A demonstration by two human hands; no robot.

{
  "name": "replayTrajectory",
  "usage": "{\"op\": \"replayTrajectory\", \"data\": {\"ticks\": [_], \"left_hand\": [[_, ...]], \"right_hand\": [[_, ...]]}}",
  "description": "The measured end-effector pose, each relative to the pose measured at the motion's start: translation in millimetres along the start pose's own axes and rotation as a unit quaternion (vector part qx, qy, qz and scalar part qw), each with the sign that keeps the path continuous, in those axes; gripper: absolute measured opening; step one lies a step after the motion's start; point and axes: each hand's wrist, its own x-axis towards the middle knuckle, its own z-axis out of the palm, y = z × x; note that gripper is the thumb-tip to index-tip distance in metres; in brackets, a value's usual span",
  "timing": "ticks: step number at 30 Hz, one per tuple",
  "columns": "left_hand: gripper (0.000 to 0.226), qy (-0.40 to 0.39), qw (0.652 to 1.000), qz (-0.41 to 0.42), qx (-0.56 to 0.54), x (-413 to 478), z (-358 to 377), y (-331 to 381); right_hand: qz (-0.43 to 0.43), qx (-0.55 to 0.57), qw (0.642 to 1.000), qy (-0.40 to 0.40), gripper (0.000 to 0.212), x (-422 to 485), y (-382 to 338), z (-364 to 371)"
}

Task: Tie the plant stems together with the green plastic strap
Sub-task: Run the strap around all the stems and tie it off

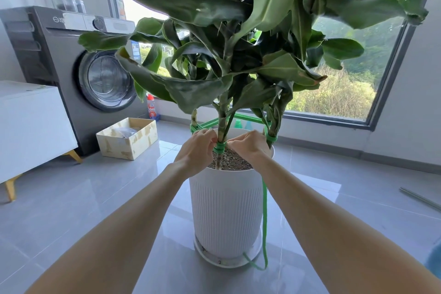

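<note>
2 hands are on the job, both at the front stem (222, 124), which rises from the soil (235, 161) near the front rim of the white pot (226, 210). My left hand (196, 150) pinches the green plastic strap (220, 148) from the left of its wraps and my right hand (250, 147) pinches it from the right, fingertips curled tight against the coil. The strap also binds the left stem (194, 116) and the right stem (274, 124), each with its own knot, and runs across the back of the pot as a ring. Its loose tail (264, 222) hangs down the pot's right side to the floor by the saucer (224, 262). To do this step well, I judge I should press the coil flat with 1 hand while the other draws the free end snug. Pulling level should stop the wraps riding up the stem, and I should stop short of biting into it. The strap looks slick, so slack could let the turns spring loose. My fingertips hide the crossing, so I cannot tell whether a knot is formed or only wound. My right wrist hides where the tail joins, and leaves (195, 93) cover the upper stems.
</note>
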Motion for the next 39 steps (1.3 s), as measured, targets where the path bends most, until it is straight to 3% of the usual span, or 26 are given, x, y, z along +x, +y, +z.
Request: {"op": "replayTrajectory", "data": {"ticks": [14,20,26,39], "left_hand": [[0.014,-0.009,0.999,-0.034,-0.033,0.7,-2.1,-2.6],[0.014,-0.018,0.997,-0.054,-0.047,-0.1,-7.6,-6.1],[0.005,0.017,0.992,-0.101,-0.079,-3.6,-16.2,-10.9],[0.01,0.056,0.982,-0.141,-0.112,-0.6,-21.0,-15.6]], "right_hand": [[-0.037,-0.04,0.998,-0.041,0.019,3.8,-7.4,3.7],[-0.04,-0.012,0.999,-0.011,0.013,0.9,-10.0,4.5],[-0.055,-0.001,0.998,0.027,0.01,-2.3,-12.0,8.8],[-0.09,0.01,0.996,-0.022,0.014,1.3,-16.3,11.2]]}}
